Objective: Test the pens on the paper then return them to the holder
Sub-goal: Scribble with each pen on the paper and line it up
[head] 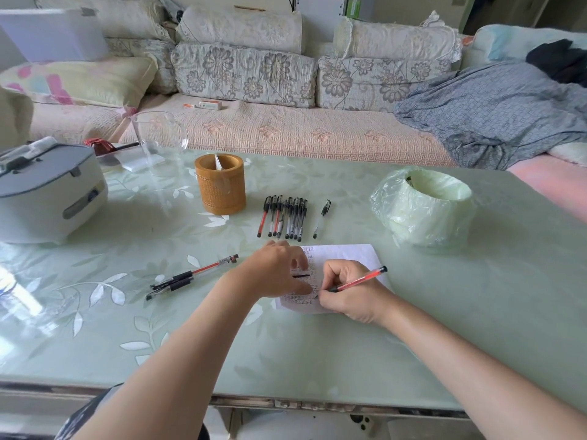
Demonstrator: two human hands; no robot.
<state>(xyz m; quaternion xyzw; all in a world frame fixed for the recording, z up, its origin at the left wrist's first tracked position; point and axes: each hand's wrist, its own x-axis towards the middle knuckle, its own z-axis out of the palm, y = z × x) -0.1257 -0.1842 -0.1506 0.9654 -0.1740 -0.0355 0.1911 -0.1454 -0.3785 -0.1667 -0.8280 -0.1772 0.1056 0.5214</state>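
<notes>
A white paper (pixel 346 254) with rows of small marks lies on the green table (pixel 286 350). My right hand (pixel 349 293) grips a red pen (pixel 359 279) with its tip on the paper's lower part. My left hand (pixel 276 271) rests on the paper's left side and pinches a small black cap (pixel 301 275). A row of several pens (pixel 284 217) lies behind the paper, with one single pen (pixel 321 219) to its right. The brown bamboo holder (pixel 220 185) stands behind them with one pen inside. Three more pens (pixel 190 276) lie left of my left hand.
A grey-white appliance (pixel 47 192) sits at the table's left. A clear glass jug (pixel 158 138) stands behind the holder. A small bin lined with a pale green bag (pixel 422 208) sits at the right. A sofa with cushions runs behind the table.
</notes>
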